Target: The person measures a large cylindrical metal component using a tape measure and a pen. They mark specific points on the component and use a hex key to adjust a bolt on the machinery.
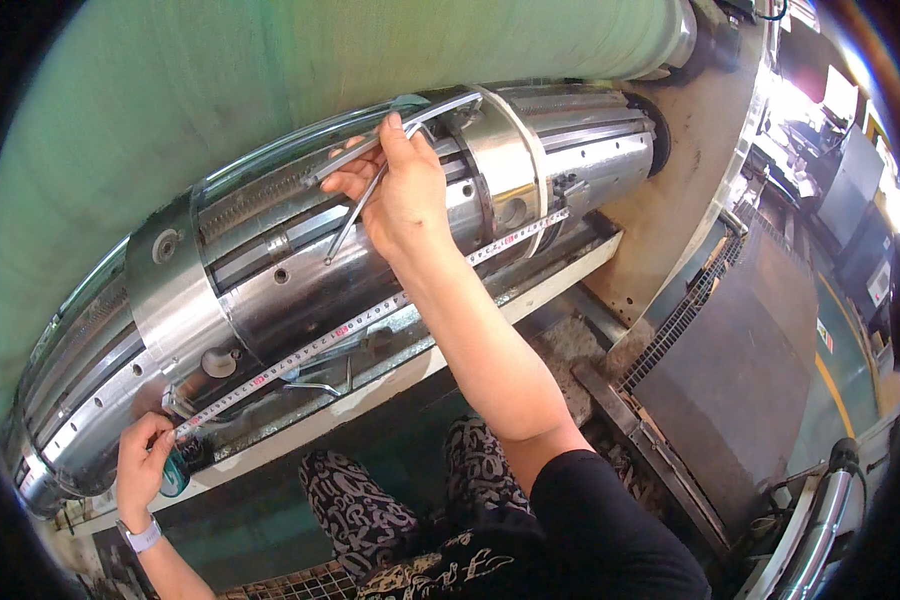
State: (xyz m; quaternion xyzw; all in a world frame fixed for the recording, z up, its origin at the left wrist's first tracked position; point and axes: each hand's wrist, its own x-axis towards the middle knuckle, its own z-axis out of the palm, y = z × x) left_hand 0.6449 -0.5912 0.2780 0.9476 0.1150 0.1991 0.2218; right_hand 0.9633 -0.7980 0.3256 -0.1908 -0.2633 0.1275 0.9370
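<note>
A metal cylinder (160,290) with slots, bolt holes and polished bands lies across the view. Along its near side runs a pulled-out measuring tape blade (322,343), passing behind my right forearm to a bracket near the far right band. At the lower left, my left hand (142,458) is closed on the tape measure's teal case (176,474), with thumb and finger by the blade. My right hand (410,185) is raised over the cylinder's middle, its fingers closed around hex keys (348,228). One key's long arm reaches toward the right band; another points down toward the cylinder.
Behind the cylinder is a large pale green roller (370,50). A pale metal rail (560,283) runs along the front, with loose bent metal keys (315,387) lying on the ledge behind it. A machine side frame (660,220) and a dark plate (735,350) stand at right.
</note>
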